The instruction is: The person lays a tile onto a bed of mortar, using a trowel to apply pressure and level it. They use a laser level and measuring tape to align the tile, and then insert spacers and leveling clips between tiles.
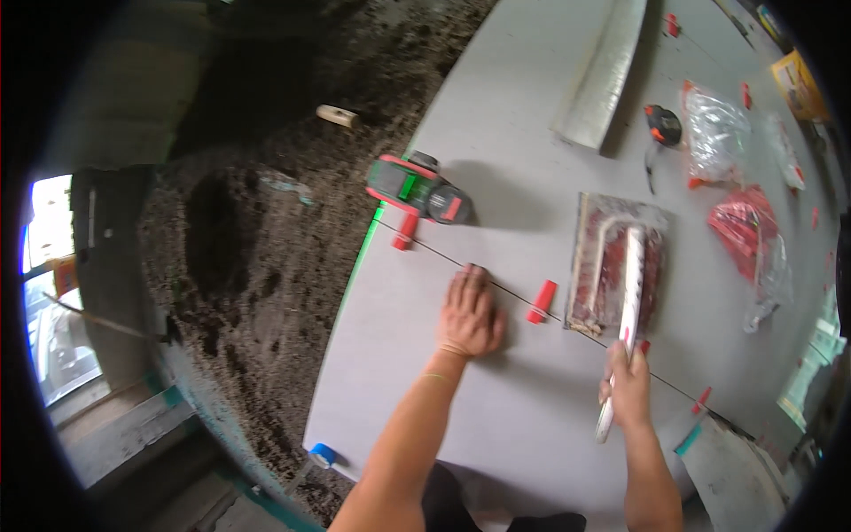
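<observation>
My left hand lies flat with its fingers spread on a large light-grey tile, just beside a dark joint line. My right hand is closed round a long white stick with dark and pink marks. Its far end reaches over a rectangular, stained reddish-brown and grey pad; whether the two touch, I cannot tell. A pale curved shape shows on the pad. Between my hands, a red wedge sits at the joint. Another red wedge is farther left, near a green-and-red laser level.
A long metal channel, black-and-orange tape measure, bag of clear pieces and bag of red pieces lie beyond my right hand. Rough dark dirt borders the tile's left edge. A blue roll sits at the near left corner.
</observation>
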Demonstrator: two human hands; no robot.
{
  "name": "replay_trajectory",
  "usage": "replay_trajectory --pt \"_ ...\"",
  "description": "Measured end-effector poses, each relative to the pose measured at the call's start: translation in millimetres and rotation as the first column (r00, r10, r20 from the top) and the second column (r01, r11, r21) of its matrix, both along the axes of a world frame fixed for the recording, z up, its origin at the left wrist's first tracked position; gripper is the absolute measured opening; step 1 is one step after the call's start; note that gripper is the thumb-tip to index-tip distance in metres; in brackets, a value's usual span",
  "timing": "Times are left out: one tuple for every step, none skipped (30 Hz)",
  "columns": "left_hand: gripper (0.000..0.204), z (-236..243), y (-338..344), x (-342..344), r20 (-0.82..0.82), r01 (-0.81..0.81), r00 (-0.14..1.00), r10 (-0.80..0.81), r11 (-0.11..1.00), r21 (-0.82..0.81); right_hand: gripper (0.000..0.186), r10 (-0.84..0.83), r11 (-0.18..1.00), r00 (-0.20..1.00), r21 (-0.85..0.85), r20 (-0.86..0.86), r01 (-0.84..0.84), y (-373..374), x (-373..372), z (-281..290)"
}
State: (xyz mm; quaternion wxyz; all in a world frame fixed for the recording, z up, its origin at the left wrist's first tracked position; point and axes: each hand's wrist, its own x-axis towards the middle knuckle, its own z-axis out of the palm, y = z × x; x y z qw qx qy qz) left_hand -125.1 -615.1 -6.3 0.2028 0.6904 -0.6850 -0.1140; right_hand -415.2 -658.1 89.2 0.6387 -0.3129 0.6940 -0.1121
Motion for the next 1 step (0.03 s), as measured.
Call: replay_trajectory --pt "0.059 -1.5 1.1 -0.2 0.0 -0.01 1.0 0.01 1.0 -0.004 0.034 0.025 1.0 0.995 0.019 -0.092 -0.024 -0.7 -6.0 10.0"
